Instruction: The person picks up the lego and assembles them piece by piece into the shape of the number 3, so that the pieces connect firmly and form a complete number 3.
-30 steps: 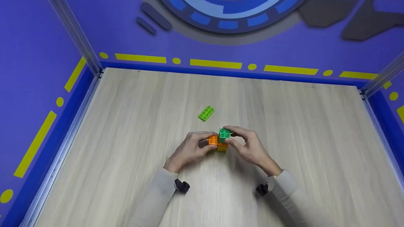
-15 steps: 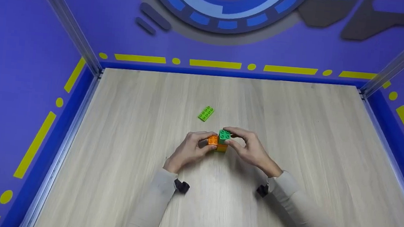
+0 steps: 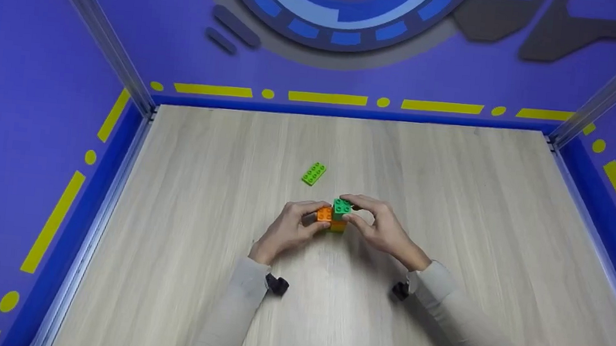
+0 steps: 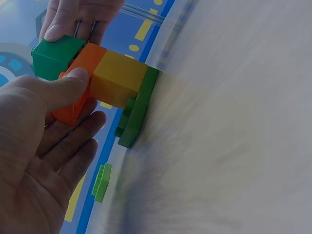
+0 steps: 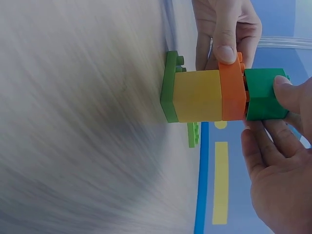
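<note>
A stack of toy building bricks stands on the table between both hands. At its bottom lies a dark green plate [image 4: 139, 109], with a yellow brick [image 5: 197, 96] on it and a flat orange brick [image 3: 325, 214] above that. My left hand [image 3: 292, 227] pinches the orange brick's overhanging left end between thumb and fingers. Over the orange brick's right end, my right hand [image 3: 385, 225] holds a green brick [image 5: 265, 93] by thumb and fingertips. In the right wrist view a thin, slightly slanted gap with orange studs shows between green and orange bricks.
A lime green plate [image 3: 314, 173] with studs up lies flat on the wooden table [image 3: 216, 187], behind the stack. Blue-purple panels [image 3: 317, 78] with yellow markings wall the table at the back and both sides.
The green brick has come down very slightly with my right hand, toward the orange brick. My left hand keeps its hold on the orange brick.
</note>
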Motion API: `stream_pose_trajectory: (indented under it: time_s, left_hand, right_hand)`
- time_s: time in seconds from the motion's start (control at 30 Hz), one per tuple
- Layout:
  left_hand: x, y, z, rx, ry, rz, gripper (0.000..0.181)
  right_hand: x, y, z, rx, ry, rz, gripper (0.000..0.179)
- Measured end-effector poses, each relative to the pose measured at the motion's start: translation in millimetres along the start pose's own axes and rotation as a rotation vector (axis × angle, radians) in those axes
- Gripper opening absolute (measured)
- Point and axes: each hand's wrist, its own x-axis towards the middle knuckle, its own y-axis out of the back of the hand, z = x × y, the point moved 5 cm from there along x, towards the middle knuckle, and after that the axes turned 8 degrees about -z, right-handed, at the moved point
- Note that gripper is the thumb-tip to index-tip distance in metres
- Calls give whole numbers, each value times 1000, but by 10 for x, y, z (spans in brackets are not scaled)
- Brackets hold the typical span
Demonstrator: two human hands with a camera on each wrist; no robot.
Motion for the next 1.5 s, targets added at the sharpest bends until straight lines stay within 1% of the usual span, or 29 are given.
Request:
stream_pose_trajectory:
  time_s: [0.27,0.43,0.67,0.9,1.0,1.33,1.43,1.5]
  left_hand:
    - [15,-4,-17,11,1,-2,42]
    - [15,1,-21,-2,-4,-4,42]
    - [11,9,-21,-19,5,-2,42]
    - [17,-4,-13,-8,14,-3,43]
    - [3,-9,-16,-4,22,2,42]
    - [0,-15,-28,-6,20,0,41]
    - [7,-13,-26,-2,21,-4,41]
    - [6,-2,-24,3,21,-5,41]
  right_hand:
    - [-10,-7,-2,-18,4,7,41]
    - [-7,-29,-25,-37,10,6,41]
    - [3,-29,-36,-74,19,-6,43]
    - [0,-27,11,-94,59,22,40]
    - [-13,-50,42,-71,66,32,40]
    - [-31,-89,104,33,45,78,42]
    - [-30,-93,114,85,30,79,44]
    - [-23,-104,127,142,17,80,46]
